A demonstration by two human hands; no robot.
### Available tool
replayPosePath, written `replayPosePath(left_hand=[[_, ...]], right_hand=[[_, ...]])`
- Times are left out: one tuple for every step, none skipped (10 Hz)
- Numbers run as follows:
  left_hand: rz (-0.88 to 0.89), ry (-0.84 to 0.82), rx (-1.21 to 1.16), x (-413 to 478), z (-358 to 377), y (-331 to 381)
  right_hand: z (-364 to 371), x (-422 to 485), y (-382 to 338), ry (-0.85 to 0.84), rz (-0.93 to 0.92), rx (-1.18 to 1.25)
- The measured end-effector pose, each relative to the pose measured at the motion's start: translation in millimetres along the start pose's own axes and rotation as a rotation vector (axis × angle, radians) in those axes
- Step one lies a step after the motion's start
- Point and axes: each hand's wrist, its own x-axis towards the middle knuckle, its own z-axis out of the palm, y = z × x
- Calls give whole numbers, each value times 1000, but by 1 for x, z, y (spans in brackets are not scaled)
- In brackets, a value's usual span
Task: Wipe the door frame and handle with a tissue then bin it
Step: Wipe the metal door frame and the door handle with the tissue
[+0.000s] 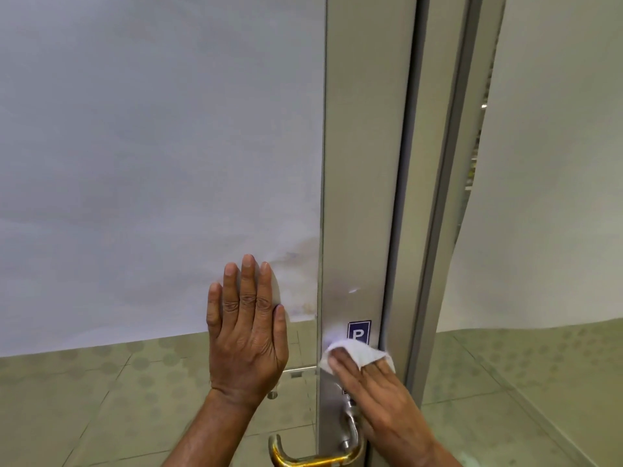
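Two bare hands and forearms, nothing worn.

Left hand (247, 335): no ring, no watch or band at the wrist, short trimmed nails, creased knuckles, raised tendons across the back. Right hand (381, 396): also no jewellery, fingertips partly covered so nails not visible. Both forearms bare to the bottom edge, no sleeve or cuff showing, light hair.

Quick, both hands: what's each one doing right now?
Left hand: open, flat against the glass panel, holding nothing.
Right hand: pressing a tissue onto the door frame.
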Motion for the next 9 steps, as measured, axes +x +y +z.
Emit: replayPosePath(left_hand=[[1, -3, 7, -1, 1, 0], [-6, -11, 0, -2, 0, 1], [-7, -15, 0, -2, 0, 1], [-6, -16, -2, 0, 0, 1], [-8, -16, -5, -1, 0, 1], [-6, -12, -12, -1, 0, 1], [-4, -10, -9, -1, 0, 1], [-5, -6, -7, -1, 0, 1], [-3, -6, 1, -1, 1, 1]], right_hand=[[-6, 33, -8, 121, 139, 56], [4, 32, -18, 105, 90, 44], [14, -8, -11, -67, -67, -46], [5, -9, -4, -24, 3, -48], [-5, 27, -11, 107, 181, 36], [-2, 47, -27, 234, 283, 114], [8, 22, -36, 143, 260, 49], [5, 17, -30, 122, 261, 28], [0, 44, -29, 229, 373, 105]])
